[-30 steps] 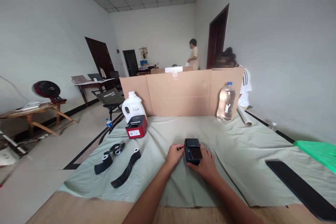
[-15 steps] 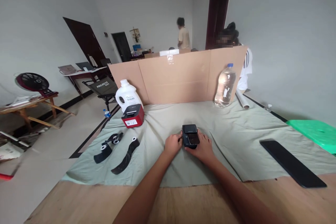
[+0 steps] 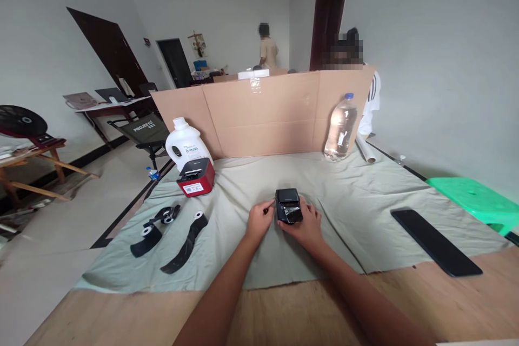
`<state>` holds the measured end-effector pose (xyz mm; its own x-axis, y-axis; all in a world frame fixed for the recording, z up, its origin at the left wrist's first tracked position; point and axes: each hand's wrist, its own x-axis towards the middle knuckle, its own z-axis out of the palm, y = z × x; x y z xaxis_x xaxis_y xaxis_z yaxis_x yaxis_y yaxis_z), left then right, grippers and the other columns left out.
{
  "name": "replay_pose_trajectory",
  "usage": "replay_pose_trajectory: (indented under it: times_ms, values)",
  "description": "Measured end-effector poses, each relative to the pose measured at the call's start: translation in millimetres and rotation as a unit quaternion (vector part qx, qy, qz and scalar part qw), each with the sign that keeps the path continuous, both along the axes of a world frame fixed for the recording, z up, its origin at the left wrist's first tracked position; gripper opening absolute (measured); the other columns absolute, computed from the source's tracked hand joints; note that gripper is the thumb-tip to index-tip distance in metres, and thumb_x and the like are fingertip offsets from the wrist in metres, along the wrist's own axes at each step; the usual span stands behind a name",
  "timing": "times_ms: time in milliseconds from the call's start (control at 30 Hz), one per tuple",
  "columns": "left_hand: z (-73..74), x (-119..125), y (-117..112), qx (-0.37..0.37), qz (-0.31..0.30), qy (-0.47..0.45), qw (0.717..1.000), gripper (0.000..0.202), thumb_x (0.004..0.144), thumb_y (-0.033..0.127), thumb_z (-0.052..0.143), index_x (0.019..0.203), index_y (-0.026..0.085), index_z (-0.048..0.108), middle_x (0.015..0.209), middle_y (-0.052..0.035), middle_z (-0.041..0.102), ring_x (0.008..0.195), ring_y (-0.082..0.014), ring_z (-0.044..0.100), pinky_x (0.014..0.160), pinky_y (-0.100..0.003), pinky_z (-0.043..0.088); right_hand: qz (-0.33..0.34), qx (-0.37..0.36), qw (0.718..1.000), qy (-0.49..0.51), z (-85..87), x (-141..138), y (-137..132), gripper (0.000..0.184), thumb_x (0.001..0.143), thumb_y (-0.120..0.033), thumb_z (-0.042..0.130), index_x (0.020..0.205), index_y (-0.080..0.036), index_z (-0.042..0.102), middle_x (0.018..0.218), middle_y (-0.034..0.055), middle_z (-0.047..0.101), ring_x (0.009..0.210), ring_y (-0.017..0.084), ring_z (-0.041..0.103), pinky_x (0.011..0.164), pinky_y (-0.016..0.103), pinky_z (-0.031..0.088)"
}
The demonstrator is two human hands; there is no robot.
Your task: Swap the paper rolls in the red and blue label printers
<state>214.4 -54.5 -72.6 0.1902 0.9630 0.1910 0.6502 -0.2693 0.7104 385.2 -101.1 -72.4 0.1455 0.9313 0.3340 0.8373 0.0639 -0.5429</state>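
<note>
Pale walls (image 3: 430,43), dark doors (image 3: 112,53), light floor (image 3: 52,259).

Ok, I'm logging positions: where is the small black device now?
In the head view, the small black device is right of and below centre, between the left hand and right hand, in front of the cardboard panel.

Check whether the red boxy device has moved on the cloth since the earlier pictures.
No: the red boxy device sits as before, just in front of the white jug; only the camera's view has shifted.

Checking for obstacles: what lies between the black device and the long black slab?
Head view: the right hand against the black device, then creased cloth up to the slab.
</note>
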Motion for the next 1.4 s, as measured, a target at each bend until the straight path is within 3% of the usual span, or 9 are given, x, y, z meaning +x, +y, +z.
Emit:
replay_pose_trajectory:
  times_ms: [167, 333, 467, 600, 767, 900, 1000, 1167, 1400]
  values:
    - [-8.7, -2, 5, 0.015, -0.039, -0.080, 0.996, 0.044, 0.094, 0.021, 0.048, 0.135, 0.020, 0.065, 0.100, -0.0045, 0.074, 0.088, -0.0170, 0.065, 0.088, -0.027, 0.051, 0.009, 0.003, 1.000, 0.005, -0.9, 1, 2, 0.098, 0.067, -0.058, 0.073, 0.149, -0.017, 0.038, 0.127, 0.0160, 0.063, 0.118, 0.037, 0.052, 0.099, 0.048, 0.031]
    - [2.1, 5, 25, 0.029, -0.016, -0.103, 0.994, 0.050, 0.094, 0.020, 0.048, 0.143, 0.018, 0.057, 0.096, -0.0027, 0.070, 0.083, -0.0151, 0.061, 0.084, -0.025, 0.050, 0.022, -0.006, 1.000, 0.005, 0.8, 3, 2, 0.099, 0.067, -0.061, 0.072, 0.148, -0.014, 0.039, 0.127, 0.0179, 0.064, 0.119, 0.038, 0.050, 0.100, 0.048, 0.030]
    - [19.3, 13, 53, 0.040, -0.012, -0.047, 0.998, 0.050, 0.091, 0.014, 0.047, 0.139, 0.017, 0.061, 0.099, -0.0041, 0.069, 0.089, -0.0154, 0.063, 0.090, -0.025, 0.048, 0.024, -0.010, 1.000, 0.011, 3.3, 4, 1, 0.100, 0.066, -0.062, 0.073, 0.148, -0.014, 0.041, 0.126, 0.0181, 0.064, 0.117, 0.039, 0.051, 0.100, 0.048, 0.031]
    - [36.3, 20, 68, 0.039, -0.003, 0.009, 0.999, 0.041, 0.093, 0.020, 0.048, 0.128, 0.013, 0.069, 0.100, -0.0072, 0.071, 0.090, -0.0176, 0.066, 0.089, -0.026, 0.049, 0.024, -0.013, 1.000, 0.011, 2.3, 4, 2, 0.102, 0.063, -0.063, 0.074, 0.147, -0.015, 0.041, 0.127, 0.0176, 0.064, 0.118, 0.038, 0.051, 0.099, 0.047, 0.032]
    - [63.5, 29, 61, 0.045, 0.046, 0.113, 0.991, 0.031, 0.089, 0.026, 0.057, 0.114, 0.019, 0.076, 0.098, -0.0087, 0.074, 0.090, -0.0218, 0.068, 0.085, -0.028, 0.049, 0.021, -0.015, 1.000, 0.013, -0.3, 4, 4, 0.106, 0.061, -0.064, 0.076, 0.147, -0.014, 0.041, 0.128, 0.0183, 0.064, 0.118, 0.039, 0.051, 0.100, 0.049, 0.032]
    - [79.5, 43, 52, 0.014, -0.029, 0.242, 0.970, 0.020, 0.083, 0.022, 0.065, 0.093, 0.026, 0.081, 0.101, -0.0082, 0.076, 0.099, -0.0265, 0.068, 0.087, -0.031, 0.048, 0.023, -0.020, 0.999, 0.018, -1.0, 5, 4, 0.106, 0.061, -0.063, 0.077, 0.147, -0.011, 0.041, 0.130, 0.0196, 0.063, 0.120, 0.041, 0.050, 0.100, 0.050, 0.031]
    - [84.8, 53, 52, -0.002, -0.078, 0.278, 0.957, 0.018, 0.072, 0.018, 0.075, 0.086, 0.027, 0.081, 0.098, -0.0079, 0.077, 0.103, -0.0288, 0.068, 0.088, -0.032, 0.048, 0.017, -0.023, 1.000, 0.013, -1.3, 4, 5, 0.104, 0.062, -0.061, 0.078, 0.146, -0.011, 0.042, 0.129, 0.0197, 0.063, 0.121, 0.041, 0.050, 0.100, 0.049, 0.031]
    - [88.2, 62, 63, -0.037, -0.108, 0.318, 0.941, 0.026, 0.063, 0.018, 0.081, 0.088, 0.025, 0.078, 0.098, -0.0102, 0.076, 0.098, -0.0313, 0.069, 0.084, -0.034, 0.051, 0.010, -0.024, 1.000, 0.001, -1.3, 3, 6, 0.100, 0.065, -0.057, 0.078, 0.147, -0.013, 0.042, 0.130, 0.0199, 0.063, 0.122, 0.041, 0.050, 0.100, 0.049, 0.031]
    - [84.5, 61, 66, -0.071, -0.110, 0.333, 0.934, 0.036, 0.066, 0.019, 0.079, 0.102, 0.024, 0.077, 0.106, -0.0097, 0.076, 0.101, -0.0298, 0.070, 0.083, -0.032, 0.053, 0.017, -0.020, 1.000, -0.010, 0.7, 4, 5, 0.094, 0.067, -0.057, 0.076, 0.146, -0.017, 0.043, 0.130, 0.0183, 0.063, 0.121, 0.039, 0.051, 0.099, 0.048, 0.031]
